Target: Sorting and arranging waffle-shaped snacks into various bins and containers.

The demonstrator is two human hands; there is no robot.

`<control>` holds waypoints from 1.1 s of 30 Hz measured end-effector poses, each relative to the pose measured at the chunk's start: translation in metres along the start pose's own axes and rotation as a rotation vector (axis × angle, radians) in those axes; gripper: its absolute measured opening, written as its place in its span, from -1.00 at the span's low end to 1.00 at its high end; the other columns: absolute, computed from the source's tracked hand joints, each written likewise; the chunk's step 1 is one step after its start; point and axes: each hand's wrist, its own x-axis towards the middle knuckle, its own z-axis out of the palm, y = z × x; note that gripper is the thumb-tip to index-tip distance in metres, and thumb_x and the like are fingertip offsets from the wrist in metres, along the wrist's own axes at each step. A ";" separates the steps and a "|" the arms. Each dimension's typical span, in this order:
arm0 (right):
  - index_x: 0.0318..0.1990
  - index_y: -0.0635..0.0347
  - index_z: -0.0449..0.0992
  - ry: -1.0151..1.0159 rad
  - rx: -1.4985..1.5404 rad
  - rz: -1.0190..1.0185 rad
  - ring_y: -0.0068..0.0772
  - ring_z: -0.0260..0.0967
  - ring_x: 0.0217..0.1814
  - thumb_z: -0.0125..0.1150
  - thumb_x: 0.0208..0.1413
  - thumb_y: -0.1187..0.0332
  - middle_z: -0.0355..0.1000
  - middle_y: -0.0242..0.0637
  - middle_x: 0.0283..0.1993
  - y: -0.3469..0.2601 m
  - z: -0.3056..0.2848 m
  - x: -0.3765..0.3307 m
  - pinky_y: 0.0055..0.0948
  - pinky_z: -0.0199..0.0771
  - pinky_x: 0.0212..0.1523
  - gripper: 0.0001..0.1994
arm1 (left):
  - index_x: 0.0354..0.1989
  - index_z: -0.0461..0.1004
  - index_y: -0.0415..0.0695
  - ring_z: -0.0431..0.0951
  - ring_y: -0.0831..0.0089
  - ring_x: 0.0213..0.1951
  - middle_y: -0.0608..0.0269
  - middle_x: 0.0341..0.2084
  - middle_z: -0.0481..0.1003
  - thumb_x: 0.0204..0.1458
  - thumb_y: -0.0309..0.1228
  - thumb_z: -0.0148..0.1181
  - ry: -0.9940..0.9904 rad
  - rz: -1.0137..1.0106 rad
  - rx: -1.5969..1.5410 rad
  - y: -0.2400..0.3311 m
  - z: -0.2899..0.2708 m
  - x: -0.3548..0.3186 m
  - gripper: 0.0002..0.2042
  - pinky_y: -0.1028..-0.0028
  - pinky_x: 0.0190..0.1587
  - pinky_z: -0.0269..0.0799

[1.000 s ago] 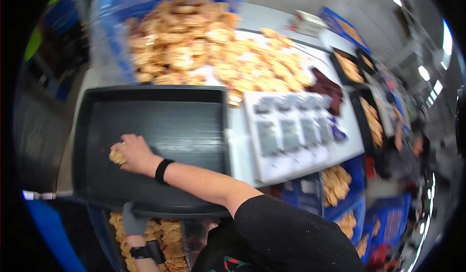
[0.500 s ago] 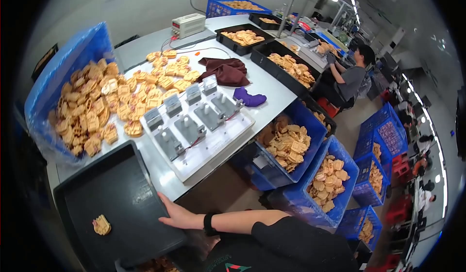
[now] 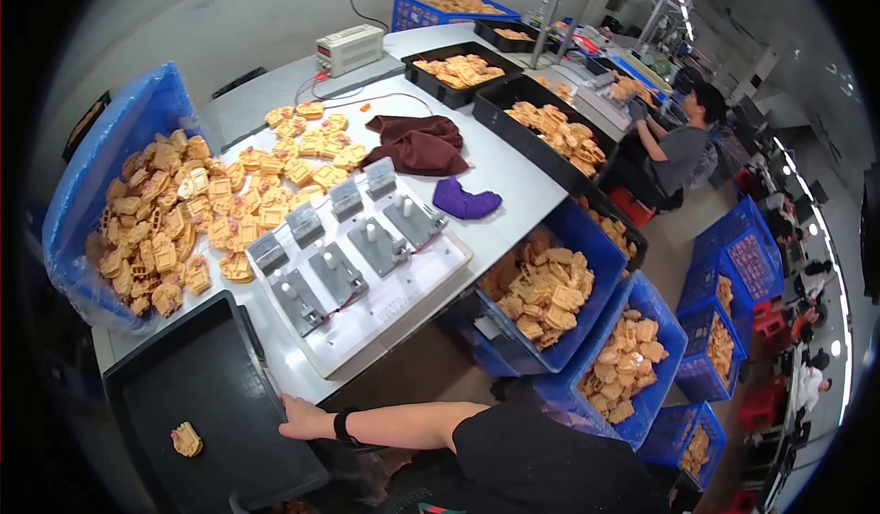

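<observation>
Your right hand (image 3: 305, 420) half-curls onto the tray (image 3: 220, 390) rim, likely steadying it; left hand (image 3: 236, 502) mostly hidden, can't tell grip; piece (image 3: 186, 440) inside.

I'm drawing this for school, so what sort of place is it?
Probably a factory workshop. Big blue crates are heaped with matching tan pieces, a white fixture with four grey stations sits on the table, and another person sits working farther along.

The shallow tray (image 3: 211, 367) is black; the moulded part (image 3: 186, 440) in it is cream-yellow with pinkish spots; the bunched cloth (image 3: 417, 144) is maroon. The fixture board (image 3: 396, 305) is white with grey plates (image 3: 335, 274).
</observation>
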 end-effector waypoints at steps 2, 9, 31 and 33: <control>0.22 0.45 0.08 0.020 0.009 -0.022 0.28 0.28 0.10 0.13 -0.08 0.23 0.27 0.34 0.06 0.002 -0.006 -0.006 -0.08 0.31 0.14 -0.29 | 0.12 0.33 -0.17 0.30 0.12 0.13 0.12 0.09 0.39 0.10 -0.13 0.12 0.000 0.003 0.007 -0.006 0.007 0.000 -0.51 0.13 0.19 0.19; 0.23 0.46 0.04 -0.004 -0.016 -0.039 0.33 0.27 0.10 0.11 -0.07 0.19 0.27 0.37 0.03 -0.012 0.000 -0.011 -0.03 0.31 0.14 -0.26 | 0.30 0.15 -0.21 0.22 0.18 0.23 0.15 0.27 0.20 0.17 -0.08 -0.05 -0.038 -0.108 -0.248 -0.005 -0.007 -0.001 -0.40 0.23 0.27 0.16; 0.25 0.22 0.17 -0.151 0.265 0.088 -0.31 0.29 0.08 0.20 0.07 0.10 0.33 -0.23 0.11 -0.010 -0.031 -0.012 -0.33 0.32 0.04 -0.35 | -0.19 0.45 -0.30 0.54 0.24 -0.31 0.10 -0.32 0.50 0.04 -0.35 0.10 0.059 0.167 -0.173 -0.015 0.037 -0.032 -0.73 0.27 -0.23 0.50; 0.24 0.08 0.22 -0.142 0.296 0.168 -0.42 0.35 -0.03 0.21 0.07 0.00 0.39 -0.34 0.03 0.003 -0.037 -0.002 -0.34 0.34 -0.05 -0.36 | -0.20 0.45 -0.31 0.54 0.25 -0.30 0.10 -0.33 0.50 0.03 -0.36 0.10 0.051 0.180 -0.175 -0.018 0.035 -0.044 -0.74 0.29 -0.24 0.50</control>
